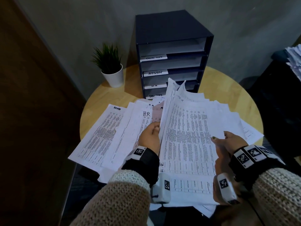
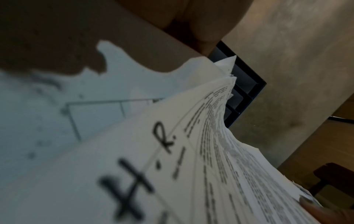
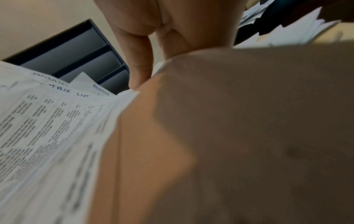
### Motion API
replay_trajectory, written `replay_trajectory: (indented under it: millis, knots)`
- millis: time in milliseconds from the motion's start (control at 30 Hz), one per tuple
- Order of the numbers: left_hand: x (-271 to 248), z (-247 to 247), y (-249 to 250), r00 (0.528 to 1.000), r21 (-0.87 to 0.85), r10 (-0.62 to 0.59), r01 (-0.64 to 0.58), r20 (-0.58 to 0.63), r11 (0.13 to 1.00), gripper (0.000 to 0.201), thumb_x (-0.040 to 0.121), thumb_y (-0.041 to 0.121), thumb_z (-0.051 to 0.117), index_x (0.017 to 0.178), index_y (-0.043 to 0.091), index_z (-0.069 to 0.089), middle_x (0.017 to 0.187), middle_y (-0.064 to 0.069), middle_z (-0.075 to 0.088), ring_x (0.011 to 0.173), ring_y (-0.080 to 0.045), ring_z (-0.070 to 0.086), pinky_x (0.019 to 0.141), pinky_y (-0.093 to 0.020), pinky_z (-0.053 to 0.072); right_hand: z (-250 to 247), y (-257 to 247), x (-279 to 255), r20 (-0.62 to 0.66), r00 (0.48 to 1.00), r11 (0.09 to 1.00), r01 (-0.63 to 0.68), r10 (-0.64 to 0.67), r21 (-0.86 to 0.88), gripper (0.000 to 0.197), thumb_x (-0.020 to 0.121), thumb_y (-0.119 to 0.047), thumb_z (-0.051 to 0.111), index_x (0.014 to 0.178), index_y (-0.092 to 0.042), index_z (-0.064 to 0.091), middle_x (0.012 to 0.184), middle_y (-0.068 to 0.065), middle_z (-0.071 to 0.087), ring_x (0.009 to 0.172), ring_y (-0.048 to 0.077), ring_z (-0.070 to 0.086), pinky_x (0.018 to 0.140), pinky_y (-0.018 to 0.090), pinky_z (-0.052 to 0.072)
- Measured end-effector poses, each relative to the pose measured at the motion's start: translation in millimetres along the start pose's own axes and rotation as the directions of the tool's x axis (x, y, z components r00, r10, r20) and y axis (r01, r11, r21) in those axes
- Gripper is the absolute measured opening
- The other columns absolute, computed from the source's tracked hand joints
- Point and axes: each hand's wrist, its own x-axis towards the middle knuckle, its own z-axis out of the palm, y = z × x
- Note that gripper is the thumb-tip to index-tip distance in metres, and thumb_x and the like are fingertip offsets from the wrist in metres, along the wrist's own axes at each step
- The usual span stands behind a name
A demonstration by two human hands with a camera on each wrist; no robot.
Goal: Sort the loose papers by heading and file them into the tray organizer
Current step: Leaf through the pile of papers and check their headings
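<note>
Left hand point(image 1: 150, 136) pinched the lifted sheaf point(image 1: 187, 136) at its left edge; right hand point(image 1: 231, 142) pinched its right. Beyond both grips the unsupported sheets fanned upward, likely to slide out and mix headings.

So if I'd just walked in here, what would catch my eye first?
Probably the big fan of printed papers spread over the round wooden table, with a left hand and a right hand leafing through them; headings like "H.R" and "ADMIN" are handwritten on top. Behind stands a dark tray organizer with labelled shelves, and a small potted plant sits to its left.
</note>
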Motion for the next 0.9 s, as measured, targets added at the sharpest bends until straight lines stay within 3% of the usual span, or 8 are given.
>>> replay_trajectory:
  millis: [233, 333, 433, 500, 700, 767, 833, 900]
  knots:
    - [12, -8, -9, 0.995, 0.005, -0.08, 0.081, -0.063, 0.997, 0.017, 0.096, 0.016, 0.051, 0.108, 0.013, 0.063, 0.099, -0.006, 0.066, 0.083, -0.016, 0.058, 0.06, -0.017, 0.042, 0, 1, 7, 0.06, 0.997, 0.996, -0.049, 0.045, 0.073, 0.058, 0.085, -0.043, 0.062, 0.128, -0.004, 0.052, 0.126, 0.019, 0.057, 0.111, 0.031, 0.055, 0.09, 0.036, 0.039]
    - [18, -14, -21, 0.985, 0.123, -0.141, 0.154, -0.103, 0.98, 0.022, 0.089, 0.029, 0.06, 0.109, 0.021, 0.065, 0.101, -0.001, 0.065, 0.097, -0.019, 0.057, 0.078, -0.016, 0.045, 0, 3, 6, 0.07, 0.997, 0.998, -0.015, 0.011, 0.062, 0.041, 0.088, -0.032, 0.062, 0.115, -0.002, 0.059, 0.1, 0.014, 0.062, 0.092, 0.026, 0.055, 0.081, 0.032, 0.039]
    - [25, -24, -31, 0.959, 0.524, -0.223, 0.283, -0.176, 0.803, 0.056, 0.083, 0.06, 0.054, 0.133, 0.034, 0.049, 0.145, -0.003, 0.039, 0.134, -0.027, 0.034, 0.112, -0.042, 0.029, -1, 1, 2, 0.046, 0.999, 0.999, 0.009, -0.008, -0.031, 0.035, 0.091, -0.031, 0.057, 0.113, -0.005, 0.059, 0.102, 0.013, 0.061, 0.092, 0.025, 0.053, 0.079, 0.03, 0.037]
    - [29, -27, -34, 0.942, 0.518, -0.286, 0.335, -0.174, 0.787, 0.076, 0.081, 0.065, 0.053, 0.145, 0.028, 0.033, 0.155, -0.005, 0.025, 0.142, -0.029, 0.022, 0.115, -0.047, 0.021, 0, -1, 2, 0.04, 0.999, 0.999, 0.007, -0.005, -0.047, 0.043, 0.091, -0.034, 0.057, 0.123, -0.005, 0.055, 0.115, 0.015, 0.06, 0.103, 0.028, 0.055, 0.085, 0.032, 0.039]
    - [31, -27, -30, 0.944, 0.515, -0.214, 0.317, -0.25, 0.796, 0.085, 0.078, 0.059, 0.062, 0.147, 0.025, 0.027, 0.147, -0.005, 0.037, 0.135, -0.029, 0.033, 0.109, -0.045, 0.027, 2, -1, 3, 0.009, 1.0, 0.997, 0.004, -0.003, -0.073, 0.053, 0.09, -0.035, 0.058, 0.134, -0.006, 0.047, 0.135, 0.013, 0.054, 0.122, 0.031, 0.05, 0.098, 0.034, 0.038]
    - [27, -27, -27, 0.954, 0.568, -0.174, 0.285, -0.243, 0.772, 0.068, 0.08, 0.055, 0.059, 0.139, 0.027, 0.041, 0.135, -0.004, 0.048, 0.127, -0.028, 0.043, 0.101, -0.044, 0.03, 2, -2, 3, 0.0, 1.0, 0.997, 0.015, -0.015, -0.073, 0.046, 0.091, -0.032, 0.057, 0.128, -0.006, 0.052, 0.128, 0.014, 0.058, 0.117, 0.031, 0.054, 0.092, 0.031, 0.039]
    - [27, -27, -25, 0.968, 0.538, -0.154, 0.24, -0.2, 0.808, 0.029, 0.082, 0.043, 0.057, 0.099, 0.021, 0.063, 0.11, -0.01, 0.063, 0.105, -0.029, 0.059, 0.086, -0.037, 0.038, 3, -1, 3, 0.007, 1.0, 0.997, 0.013, -0.012, -0.074, 0.045, 0.091, -0.035, 0.057, 0.125, -0.005, 0.054, 0.125, 0.015, 0.059, 0.114, 0.031, 0.055, 0.095, 0.035, 0.041]
    - [26, -30, -26, 0.979, 0.446, -0.159, 0.201, -0.13, 0.872, 0.028, 0.085, 0.033, 0.054, 0.064, 0.015, 0.054, 0.082, -0.015, 0.065, 0.078, -0.025, 0.064, 0.066, -0.026, 0.04, 3, 0, 4, 0.013, 1.0, 0.998, 0.012, -0.011, -0.06, 0.041, 0.09, -0.035, 0.057, 0.118, -0.005, 0.059, 0.116, 0.017, 0.063, 0.107, 0.032, 0.058, 0.096, 0.039, 0.044]
